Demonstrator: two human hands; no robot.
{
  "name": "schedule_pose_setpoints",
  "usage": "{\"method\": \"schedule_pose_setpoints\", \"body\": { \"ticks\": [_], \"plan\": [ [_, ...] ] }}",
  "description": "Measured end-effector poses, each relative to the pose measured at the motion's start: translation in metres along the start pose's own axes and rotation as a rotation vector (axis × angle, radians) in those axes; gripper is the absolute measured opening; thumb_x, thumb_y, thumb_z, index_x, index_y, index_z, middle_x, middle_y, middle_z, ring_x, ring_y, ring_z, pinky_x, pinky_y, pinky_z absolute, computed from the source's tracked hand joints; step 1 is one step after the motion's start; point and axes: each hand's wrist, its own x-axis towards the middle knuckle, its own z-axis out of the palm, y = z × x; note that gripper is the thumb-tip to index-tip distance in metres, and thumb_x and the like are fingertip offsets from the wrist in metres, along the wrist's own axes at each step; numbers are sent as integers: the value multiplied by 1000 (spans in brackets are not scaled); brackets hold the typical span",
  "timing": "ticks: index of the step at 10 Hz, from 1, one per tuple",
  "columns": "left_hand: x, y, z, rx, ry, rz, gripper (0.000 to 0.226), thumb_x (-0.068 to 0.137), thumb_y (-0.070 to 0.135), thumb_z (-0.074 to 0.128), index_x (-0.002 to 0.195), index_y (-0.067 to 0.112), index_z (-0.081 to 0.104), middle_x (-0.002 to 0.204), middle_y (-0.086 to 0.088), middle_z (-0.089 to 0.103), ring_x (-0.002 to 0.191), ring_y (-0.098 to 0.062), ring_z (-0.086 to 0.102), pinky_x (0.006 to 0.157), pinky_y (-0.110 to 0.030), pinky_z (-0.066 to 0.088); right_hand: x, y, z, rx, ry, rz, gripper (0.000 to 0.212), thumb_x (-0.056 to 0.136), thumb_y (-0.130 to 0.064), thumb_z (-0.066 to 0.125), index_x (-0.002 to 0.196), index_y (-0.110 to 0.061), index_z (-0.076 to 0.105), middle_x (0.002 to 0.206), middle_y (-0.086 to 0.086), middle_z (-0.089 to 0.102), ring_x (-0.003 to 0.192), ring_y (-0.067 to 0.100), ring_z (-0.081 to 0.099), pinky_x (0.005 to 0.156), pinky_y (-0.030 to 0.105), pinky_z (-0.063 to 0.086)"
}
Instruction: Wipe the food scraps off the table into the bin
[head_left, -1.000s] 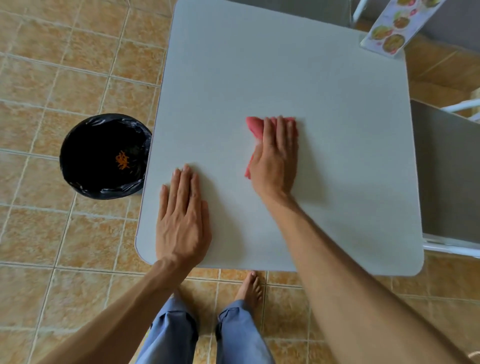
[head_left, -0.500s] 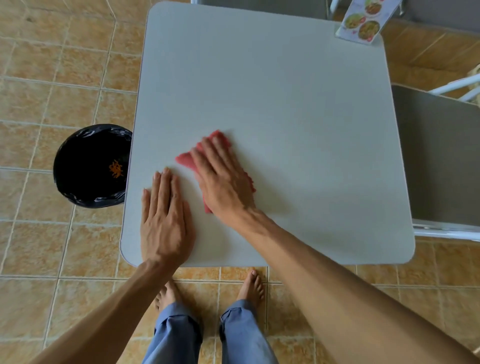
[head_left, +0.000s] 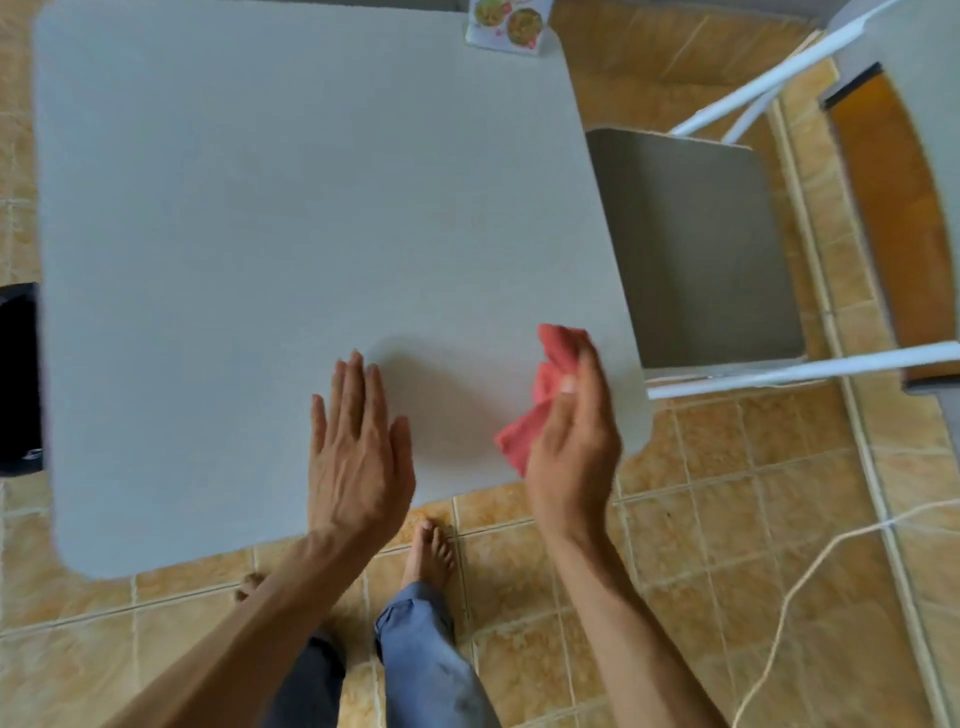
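Crumpled red cloth (head_left: 545, 402) gripped in right hand (head_left: 574, 447), pale grey table (head_left: 291, 208)

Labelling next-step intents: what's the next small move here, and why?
Probably set the red cloth aside: the right hand holds it bunched at the table's near right corner, no scraps show on the tabletop, and the left hand lies open.
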Motion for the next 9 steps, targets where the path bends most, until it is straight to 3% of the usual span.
{"method": "schedule_pose_setpoints", "body": {
  "ticks": [1,2,3,4,5,6,7,8,9],
  "plan": [
    [0,41,25,20,-90,130,64,101,37,14,156,5,10,165,-9,-2,152,-18,-11,123,-35,-11,9,25,-57,-179,211,23,38,109,-6,36,144,-11,49,136,-12,60,108,-13,64,92,8,51],
    [6,65,46,13,-147,176,63,100,37,12,156,7,7,165,-8,-6,151,-18,-15,124,-38,-10,19,65,-79,-315,257,-39,39,108,-9,39,145,-1,48,138,-3,61,128,4,58,108,22,48],
    [11,74,60,79,-156,224,62,101,35,17,156,6,10,165,-10,-4,152,-21,-13,124,-42,-8,28,96,-65,-291,52,-47,42,104,4,37,140,-10,52,140,0,62,134,14,55,109,46,49],
    [15,69,68,134,-128,275,60,102,32,22,156,6,13,165,-10,-1,153,-22,-10,124,-44,-5,31,125,-38,-599,-90,-74,46,105,-11,39,150,-14,47,159,10,42,153,29,29,122,54,28],
    [15,59,69,221,-137,326,59,104,32,23,157,9,10,165,-9,-3,153,-21,-9,125,-44,-3,36,130,-28,-826,-132,-85,51,106,-34,30,156,-27,37,166,4,28,157,26,14,126,56,14],
    [16,58,72,244,-137,323,59,104,32,21,157,10,5,166,-9,-4,153,-22,-9,124,-45,-2,42,129,-27,-912,-156,-45,53,106,-41,27,159,-33,29,168,2,22,158,25,10,125,58,12],
    [12,58,75,259,-169,300,60,104,32,21,157,10,3,165,-9,-5,153,-22,-11,124,-45,-2,37,132,-25,-964,-220,-19,55,106,-42,23,160,-33,23,170,4,15,158,27,3,126,58,8],
    [10,60,64,300,-264,309,59,102,32,18,156,9,12,165,-11,4,153,-27,-2,121,-45,-2,33,132,-34,-1016,-371,67,58,105,-47,11,162,-34,9,171,4,2,158,28,-9,126,58,2],
    [18,73,16,261,-307,257,67,95,40,-1,154,11,7,164,-7,1,151,-27,-10,123,-41,-10,41,99,-39,-927,-460,157,66,98,-55,-11,161,-36,3,170,1,-3,156,27,-16,126,58,-2]
  ]
}}
